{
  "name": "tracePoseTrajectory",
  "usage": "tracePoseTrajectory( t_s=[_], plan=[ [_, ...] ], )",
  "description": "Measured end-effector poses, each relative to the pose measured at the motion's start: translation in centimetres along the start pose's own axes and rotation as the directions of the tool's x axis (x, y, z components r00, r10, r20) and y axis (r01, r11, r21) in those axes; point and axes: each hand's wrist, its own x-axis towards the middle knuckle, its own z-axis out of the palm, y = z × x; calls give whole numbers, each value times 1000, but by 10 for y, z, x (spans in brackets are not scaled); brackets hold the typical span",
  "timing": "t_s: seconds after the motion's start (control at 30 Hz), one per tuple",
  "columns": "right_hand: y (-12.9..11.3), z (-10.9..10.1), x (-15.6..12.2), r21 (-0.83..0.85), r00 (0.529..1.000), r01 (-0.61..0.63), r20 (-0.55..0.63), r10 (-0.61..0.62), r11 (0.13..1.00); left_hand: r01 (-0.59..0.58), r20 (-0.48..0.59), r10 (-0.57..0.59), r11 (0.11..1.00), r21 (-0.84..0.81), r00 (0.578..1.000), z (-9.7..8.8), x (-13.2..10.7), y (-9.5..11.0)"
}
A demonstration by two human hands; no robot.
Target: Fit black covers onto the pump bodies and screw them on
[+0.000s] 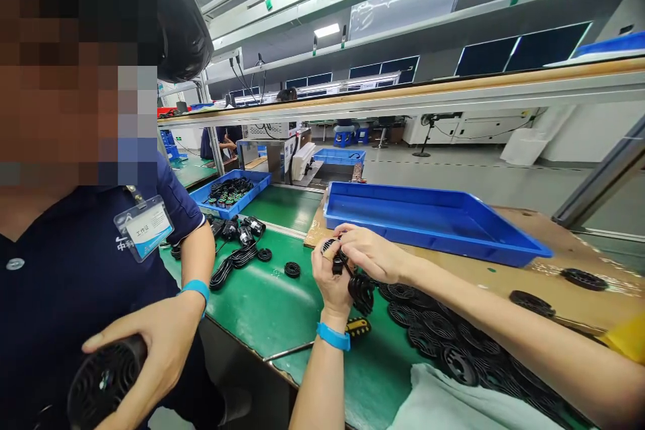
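Observation:
My left hand (330,282), with a blue band at the wrist, is closed around a small black slotted part (330,247). A black coiled cable (361,292) hangs from it beside the palm. Reaching in from the right, my right hand (370,252) has its fingers bent together on the top of the same part; the fingertips partly hide what they pinch. Under my left wrist lies a screwdriver (359,328) with a yellow and black handle. Two small black slotted discs (292,269) rest on the green mat left of my hands.
A co-worker (151,269) stands at the left, holding a black round slotted part (108,376). Black slotted covers (438,326) are heaped at the right near a pale cloth (453,403). Behind stand a long blue tray (403,205) and a blue bin (256,181) of parts. Cabled black units (246,234) lie left.

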Motion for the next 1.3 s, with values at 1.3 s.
tracePoseTrajectory(
  t_s=[1.3],
  plan=[
    [185, 215, 193, 13, 586, -810, -1, 810, 586, 319, -120, -300, 923, 216, 947, -185, -10, -22]
  ],
)
